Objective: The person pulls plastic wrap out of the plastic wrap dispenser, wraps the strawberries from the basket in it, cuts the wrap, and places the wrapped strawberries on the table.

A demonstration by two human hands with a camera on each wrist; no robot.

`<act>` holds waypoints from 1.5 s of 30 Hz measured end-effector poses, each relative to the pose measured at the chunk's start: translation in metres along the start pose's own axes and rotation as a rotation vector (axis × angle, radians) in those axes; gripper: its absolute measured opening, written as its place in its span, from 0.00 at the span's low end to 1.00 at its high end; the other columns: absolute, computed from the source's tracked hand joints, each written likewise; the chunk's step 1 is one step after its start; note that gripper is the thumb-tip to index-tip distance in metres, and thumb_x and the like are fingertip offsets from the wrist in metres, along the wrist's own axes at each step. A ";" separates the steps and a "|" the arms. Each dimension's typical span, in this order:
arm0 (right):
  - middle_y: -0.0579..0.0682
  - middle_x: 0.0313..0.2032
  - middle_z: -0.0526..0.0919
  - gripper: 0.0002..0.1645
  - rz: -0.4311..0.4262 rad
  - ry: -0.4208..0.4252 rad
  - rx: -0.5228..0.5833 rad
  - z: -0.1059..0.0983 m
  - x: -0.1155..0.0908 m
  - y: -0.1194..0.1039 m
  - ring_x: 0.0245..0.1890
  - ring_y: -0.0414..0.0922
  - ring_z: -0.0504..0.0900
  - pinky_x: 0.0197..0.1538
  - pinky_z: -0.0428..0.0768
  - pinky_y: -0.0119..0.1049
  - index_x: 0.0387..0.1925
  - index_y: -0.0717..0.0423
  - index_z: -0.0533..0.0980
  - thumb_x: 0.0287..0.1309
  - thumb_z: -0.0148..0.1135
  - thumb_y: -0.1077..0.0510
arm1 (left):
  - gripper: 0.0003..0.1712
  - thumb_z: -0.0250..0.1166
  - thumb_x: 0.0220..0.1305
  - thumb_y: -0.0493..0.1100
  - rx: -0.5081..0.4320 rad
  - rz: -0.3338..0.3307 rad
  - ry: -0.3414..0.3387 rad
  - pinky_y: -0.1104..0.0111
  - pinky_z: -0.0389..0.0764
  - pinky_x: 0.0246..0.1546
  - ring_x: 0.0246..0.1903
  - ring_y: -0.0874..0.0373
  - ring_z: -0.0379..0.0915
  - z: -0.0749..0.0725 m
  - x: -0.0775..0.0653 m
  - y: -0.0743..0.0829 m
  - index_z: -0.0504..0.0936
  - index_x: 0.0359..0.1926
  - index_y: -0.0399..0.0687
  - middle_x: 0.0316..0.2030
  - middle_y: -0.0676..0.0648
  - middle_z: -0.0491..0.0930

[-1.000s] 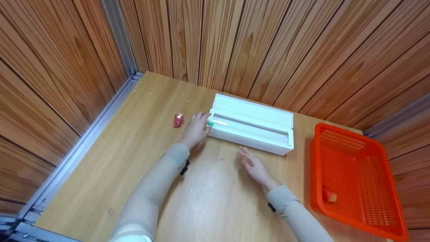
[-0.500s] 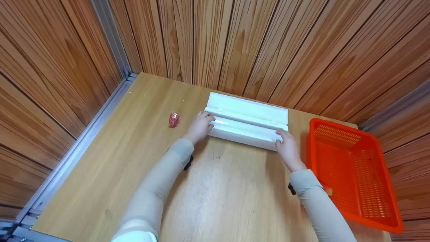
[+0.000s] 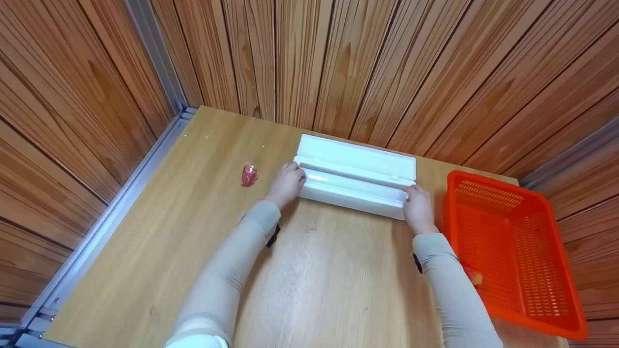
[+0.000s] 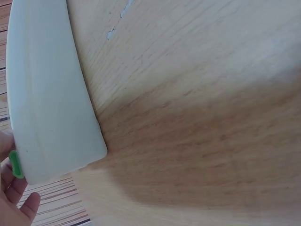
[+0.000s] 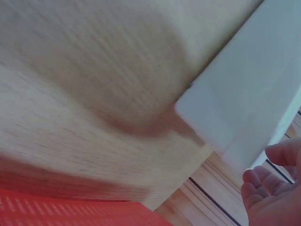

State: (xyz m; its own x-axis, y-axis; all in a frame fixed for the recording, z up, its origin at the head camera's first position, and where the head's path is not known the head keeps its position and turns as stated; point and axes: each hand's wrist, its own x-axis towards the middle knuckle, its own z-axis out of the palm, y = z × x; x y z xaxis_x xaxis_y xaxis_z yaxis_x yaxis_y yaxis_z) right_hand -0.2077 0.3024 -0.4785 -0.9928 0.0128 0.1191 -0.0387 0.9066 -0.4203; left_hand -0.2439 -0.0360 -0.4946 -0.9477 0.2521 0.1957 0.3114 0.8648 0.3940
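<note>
A long white cling film dispenser [image 3: 350,203] stands lengthwise near the back of the table, its hinged lid [image 3: 358,157] tipped back. A white roll lies in its trough. My left hand [image 3: 287,183] grips its left end, with fingers by a small green tab [image 4: 16,164] in the left wrist view. At the opposite end, my right hand [image 3: 419,209] holds the dispenser's corner, a fingertip reaching over the top. The right wrist view shows that thumb along the upper edge and the other fingers bent beside the end of the dispenser [image 5: 240,94].
A small red lump in shiny wrap [image 3: 249,175] lies left of the left hand. An orange perforated basket [image 3: 566,270] stands close on the right, holding a red and yellowish piece [image 3: 473,277]. Wood-panelled walls [image 3: 309,63] bound the table at the back and sides.
My right hand has swung up and right from the table to the dispenser's right end. My left hand has stayed at the left end, its fingers now covering the green tab.
</note>
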 end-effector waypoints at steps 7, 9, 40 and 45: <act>0.61 0.41 0.77 0.10 -0.040 0.095 -0.021 0.004 0.004 0.003 0.46 0.58 0.72 0.61 0.58 0.53 0.35 0.65 0.76 0.53 0.51 0.68 | 0.10 0.52 0.61 0.43 -0.001 -0.039 0.000 0.64 0.70 0.40 0.38 0.55 0.66 0.000 0.004 0.004 0.79 0.34 0.47 0.34 0.49 0.73; 0.60 0.38 0.79 0.08 -0.043 0.138 -0.022 0.005 0.005 0.003 0.41 0.58 0.73 0.56 0.63 0.51 0.32 0.65 0.77 0.53 0.51 0.67 | 0.10 0.51 0.61 0.43 0.004 -0.042 0.004 0.64 0.70 0.41 0.39 0.54 0.66 0.000 0.004 0.005 0.79 0.34 0.46 0.35 0.48 0.74; 0.51 0.43 0.75 0.17 0.367 0.090 0.346 -0.032 0.017 -0.007 0.43 0.47 0.70 0.50 0.72 0.37 0.44 0.54 0.75 0.61 0.46 0.50 | 0.08 0.50 0.59 0.34 -0.054 -0.094 0.095 0.63 0.68 0.48 0.38 0.55 0.69 -0.032 0.033 0.025 0.76 0.34 0.46 0.33 0.49 0.77; 0.50 0.42 0.75 0.17 0.409 0.096 0.417 -0.036 0.017 -0.007 0.42 0.46 0.70 0.49 0.71 0.36 0.44 0.52 0.75 0.60 0.46 0.50 | 0.07 0.51 0.60 0.36 -0.053 -0.101 0.128 0.64 0.69 0.41 0.35 0.55 0.67 -0.036 0.035 0.029 0.76 0.33 0.47 0.33 0.50 0.77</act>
State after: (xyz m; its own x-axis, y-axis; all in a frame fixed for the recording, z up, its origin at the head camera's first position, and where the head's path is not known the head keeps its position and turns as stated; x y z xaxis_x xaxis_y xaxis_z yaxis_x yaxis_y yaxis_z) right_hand -0.2206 0.3119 -0.4413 -0.9225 0.3822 -0.0541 0.2842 0.5777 -0.7651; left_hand -0.2659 -0.0175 -0.4442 -0.9587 0.1053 0.2641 0.2219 0.8578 0.4636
